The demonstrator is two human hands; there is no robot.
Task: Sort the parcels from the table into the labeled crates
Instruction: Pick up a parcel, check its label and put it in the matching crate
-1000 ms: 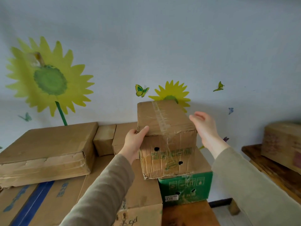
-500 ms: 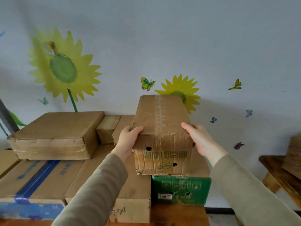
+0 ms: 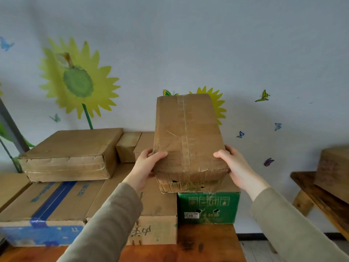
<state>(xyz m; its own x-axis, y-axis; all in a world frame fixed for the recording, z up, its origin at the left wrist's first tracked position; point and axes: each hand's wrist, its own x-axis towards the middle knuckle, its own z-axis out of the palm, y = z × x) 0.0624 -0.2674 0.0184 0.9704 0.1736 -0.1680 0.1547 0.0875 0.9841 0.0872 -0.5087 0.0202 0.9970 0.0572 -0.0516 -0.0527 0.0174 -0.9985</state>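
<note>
Between the two hands, above the green box (image 3: 207,208) at the right end of the stack, a taped brown parcel (image 3: 187,133) is held up in the head view. The left hand (image 3: 145,171) grips its near left corner, thumb lying on the top face and fingers wrapped round the side; the right hand (image 3: 236,167) clasps the near right corner the same way, thumb on top. Both hands are partly closed round the cardboard. The parcel's long axis runs away from the person toward the wall, the far end tipped upward, with a strip of clear tape running along its top. Its near lower edge sits just over the green box; whether they touch cannot be told. Other cartons lie to the left on the wooden bench (image 3: 205,242).
</note>
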